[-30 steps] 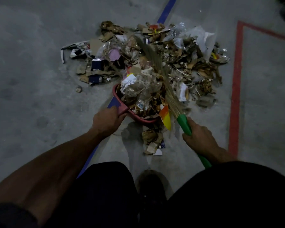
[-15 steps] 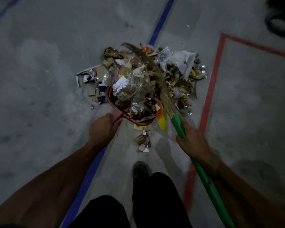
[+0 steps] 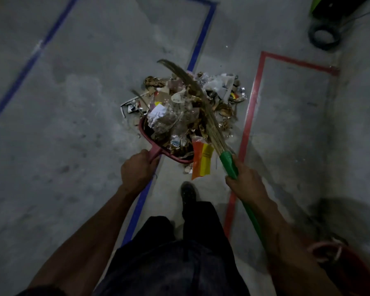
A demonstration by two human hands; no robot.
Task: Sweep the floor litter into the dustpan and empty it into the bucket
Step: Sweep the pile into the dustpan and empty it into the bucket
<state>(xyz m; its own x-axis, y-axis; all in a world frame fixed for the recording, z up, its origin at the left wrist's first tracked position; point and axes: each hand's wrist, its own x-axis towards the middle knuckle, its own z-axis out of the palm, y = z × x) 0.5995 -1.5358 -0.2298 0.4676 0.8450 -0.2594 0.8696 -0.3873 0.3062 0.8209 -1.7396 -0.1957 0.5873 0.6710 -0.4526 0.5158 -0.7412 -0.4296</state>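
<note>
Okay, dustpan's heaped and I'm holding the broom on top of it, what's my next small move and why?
Probably swing the dustpan toward the red bucket at your right and tip it in. The left hand grips its handle, litter is piled above the rim, and an orange-yellow wrapper hangs over the edge. Keep the broom, gripped by the right hand, pressed on the pile so nothing slides off.

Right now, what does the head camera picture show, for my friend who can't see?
A left hand holds a red dustpan heaped with litter, while the right hand holds a green-handled broom against it. A red bucket sits at lower right.
</note>
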